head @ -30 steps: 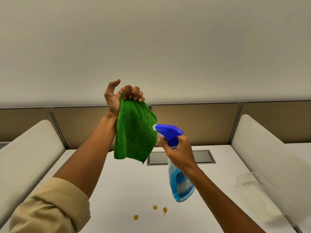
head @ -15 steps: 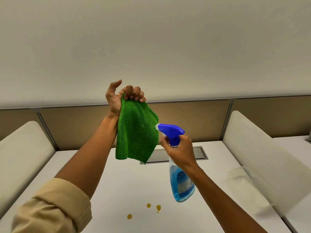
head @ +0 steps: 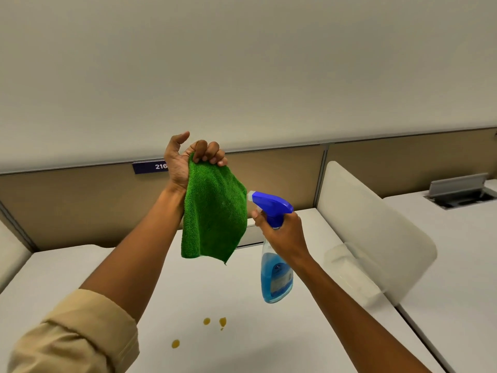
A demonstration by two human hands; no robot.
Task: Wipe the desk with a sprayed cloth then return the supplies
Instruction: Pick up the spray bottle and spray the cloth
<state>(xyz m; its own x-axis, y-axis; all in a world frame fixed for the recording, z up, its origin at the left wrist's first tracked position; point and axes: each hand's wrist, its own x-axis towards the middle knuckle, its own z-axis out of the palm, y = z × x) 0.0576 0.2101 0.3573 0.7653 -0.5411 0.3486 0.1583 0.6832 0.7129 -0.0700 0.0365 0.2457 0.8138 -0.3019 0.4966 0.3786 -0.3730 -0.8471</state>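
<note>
My left hand (head: 188, 160) is raised above the white desk (head: 80, 273) and grips the top edge of a green cloth (head: 213, 214), which hangs down freely. My right hand (head: 282, 231) holds a spray bottle (head: 275, 278) by its neck; the bottle has a blue trigger head and blue liquid. Its nozzle points left and almost touches the cloth's right edge. A finger lies on the trigger. Three small yellow-brown spots (head: 207, 321) sit on the desk below the hands.
Tan partition panels (head: 80, 205) run along the desk's back, with a small number sign (head: 150, 166). A rounded white divider (head: 376, 227) stands to the right. Beyond it, another desk has an open cable hatch (head: 460, 192).
The view has swung to the right, so the desk and dividers sit further left in frame. Both hands keep the same pose, with the nozzle close to the cloth.
</note>
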